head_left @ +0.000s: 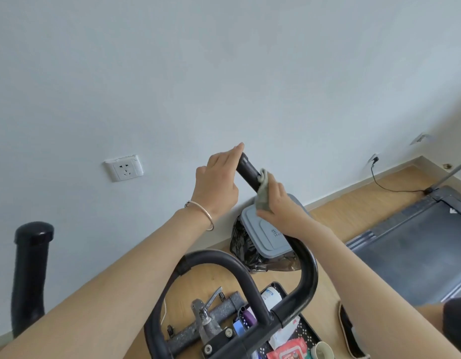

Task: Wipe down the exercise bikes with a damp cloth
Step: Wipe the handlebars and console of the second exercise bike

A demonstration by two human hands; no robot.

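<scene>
The exercise bike's black handlebar (305,270) loops up from the bottom centre, and its right grip (247,169) rises toward the wall. My right hand (278,206) holds a grey-green cloth (263,195) wrapped against that grip, just below its tip. My left hand (216,182), with a bangle on the wrist, rests on the grip's top end with fingers extended over the tip. The other grip (32,255) stands upright at the far left.
A grey lidded bin (265,229) with a black bag stands on the wood floor below the grip. A treadmill (418,244) lies at right, its cable running to the wall. A black tray (299,335) of small items sits below the handlebar. A wall socket (124,168) is at left.
</scene>
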